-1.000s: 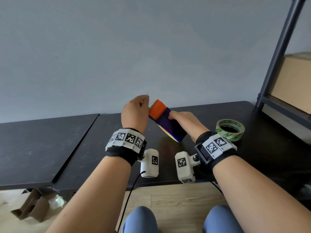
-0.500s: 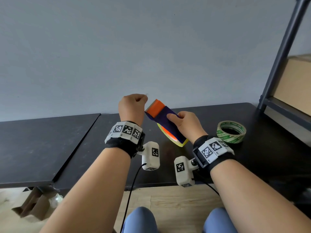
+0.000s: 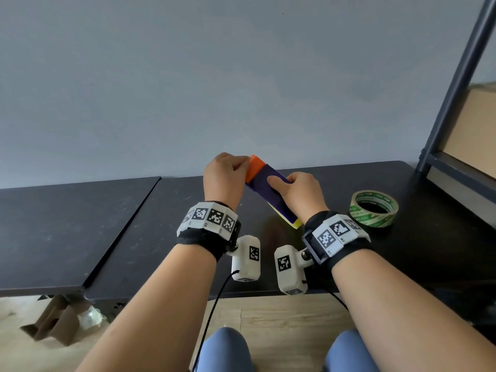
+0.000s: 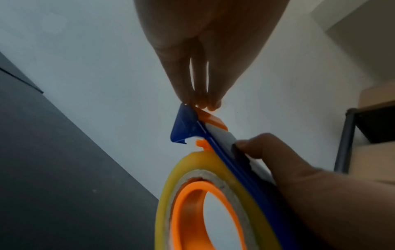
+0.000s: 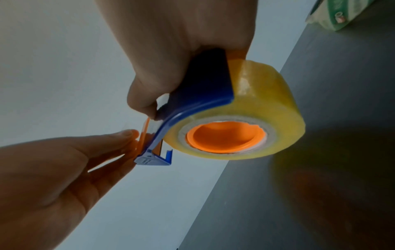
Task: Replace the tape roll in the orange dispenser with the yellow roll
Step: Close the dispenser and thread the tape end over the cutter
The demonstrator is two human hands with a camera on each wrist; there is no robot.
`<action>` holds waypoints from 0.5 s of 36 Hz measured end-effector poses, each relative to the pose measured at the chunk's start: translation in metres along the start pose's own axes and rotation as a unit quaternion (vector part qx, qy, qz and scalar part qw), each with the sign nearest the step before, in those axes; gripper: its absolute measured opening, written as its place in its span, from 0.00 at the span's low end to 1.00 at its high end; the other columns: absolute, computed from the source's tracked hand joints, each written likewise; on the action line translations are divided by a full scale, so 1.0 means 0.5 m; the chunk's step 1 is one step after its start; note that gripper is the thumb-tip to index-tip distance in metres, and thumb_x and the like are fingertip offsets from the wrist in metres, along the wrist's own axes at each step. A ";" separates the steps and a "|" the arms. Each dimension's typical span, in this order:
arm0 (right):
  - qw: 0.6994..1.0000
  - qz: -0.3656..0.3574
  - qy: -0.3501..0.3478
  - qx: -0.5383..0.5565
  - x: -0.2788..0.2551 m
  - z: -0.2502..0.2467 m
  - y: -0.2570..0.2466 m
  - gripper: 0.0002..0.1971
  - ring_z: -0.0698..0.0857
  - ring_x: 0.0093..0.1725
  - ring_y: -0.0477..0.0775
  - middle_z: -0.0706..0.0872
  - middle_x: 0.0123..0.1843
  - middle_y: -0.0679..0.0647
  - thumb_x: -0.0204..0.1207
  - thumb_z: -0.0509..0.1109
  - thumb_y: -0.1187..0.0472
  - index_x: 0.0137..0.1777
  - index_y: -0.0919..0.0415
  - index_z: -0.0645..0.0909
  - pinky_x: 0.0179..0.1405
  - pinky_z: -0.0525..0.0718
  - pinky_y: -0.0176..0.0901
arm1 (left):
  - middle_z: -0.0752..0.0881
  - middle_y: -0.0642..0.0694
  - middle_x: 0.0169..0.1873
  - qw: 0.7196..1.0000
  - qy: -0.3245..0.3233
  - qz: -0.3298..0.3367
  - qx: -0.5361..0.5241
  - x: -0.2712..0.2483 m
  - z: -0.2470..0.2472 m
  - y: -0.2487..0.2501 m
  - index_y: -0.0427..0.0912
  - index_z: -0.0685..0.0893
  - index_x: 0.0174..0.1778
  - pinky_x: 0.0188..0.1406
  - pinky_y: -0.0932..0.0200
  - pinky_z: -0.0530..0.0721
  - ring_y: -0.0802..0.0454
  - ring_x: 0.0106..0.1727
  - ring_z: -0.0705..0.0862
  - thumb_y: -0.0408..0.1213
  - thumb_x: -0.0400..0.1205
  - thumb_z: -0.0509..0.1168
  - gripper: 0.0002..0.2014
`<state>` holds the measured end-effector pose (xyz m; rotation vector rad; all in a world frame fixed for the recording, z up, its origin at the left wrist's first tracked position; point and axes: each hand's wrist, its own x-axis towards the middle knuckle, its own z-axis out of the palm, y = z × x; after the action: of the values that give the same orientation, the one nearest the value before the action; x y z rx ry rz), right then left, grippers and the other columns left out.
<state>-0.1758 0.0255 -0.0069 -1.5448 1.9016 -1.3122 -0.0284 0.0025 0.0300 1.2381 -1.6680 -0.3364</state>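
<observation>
My right hand (image 3: 281,183) grips the blue body of the orange dispenser (image 3: 265,181) and holds it above the black table (image 3: 335,178). The yellow roll (image 5: 267,101) sits on the dispenser's orange hub (image 5: 224,135). Only an edge of the yellow roll (image 3: 294,224) shows in the head view. My left hand (image 3: 245,163) pinches the dispenser's orange front end (image 3: 256,166); the left fingertips (image 4: 203,103) meet at that orange front end (image 4: 213,119). Whether tape lies between them I cannot tell.
A green-printed tape roll (image 3: 374,208) lies flat on the table to the right of my hands. A dark metal shelf post (image 3: 451,87) with a cardboard box (image 3: 475,130) stands at the far right. A second black table (image 3: 67,224) adjoins on the left.
Half a second ago my left hand was a fist just off the dispenser; now its fingertips are back on the orange front end. The dispenser has turned so less of the yellow roll shows.
</observation>
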 end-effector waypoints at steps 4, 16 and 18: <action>1.000 0.006 0.007 -0.008 0.006 0.005 -0.001 0.22 0.75 0.29 0.58 0.76 0.28 0.57 0.73 0.70 0.43 0.30 0.61 0.72 0.31 0.71 0.47 | 0.85 0.45 0.42 0.999 0.000 0.034 0.035 -0.011 0.021 -0.019 0.48 0.92 0.55 0.46 0.55 0.79 0.45 0.48 0.82 0.38 0.83 0.65 0.11; 1.000 0.012 0.018 0.006 0.011 0.009 0.008 0.22 0.70 0.26 0.56 0.70 0.24 0.55 0.72 0.70 0.43 0.29 0.61 0.71 0.28 0.66 0.47 | 0.85 0.51 0.62 0.996 0.029 0.068 0.041 -0.025 0.048 -0.042 0.47 0.89 0.63 0.61 0.66 0.73 0.50 0.69 0.73 0.37 0.84 0.66 0.13; 1.000 0.013 0.017 0.009 0.011 0.008 0.008 0.22 0.71 0.26 0.56 0.71 0.24 0.55 0.72 0.70 0.43 0.29 0.61 0.72 0.28 0.67 0.47 | 0.87 0.50 0.58 0.995 0.028 0.074 0.057 -0.031 0.050 -0.038 0.44 0.88 0.64 0.56 0.71 0.67 0.50 0.65 0.76 0.34 0.84 0.65 0.14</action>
<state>-0.1769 0.0187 -0.0111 -1.4932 1.9189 -1.3489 -0.0385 -0.0008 -0.0033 1.1867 -1.7389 -0.1159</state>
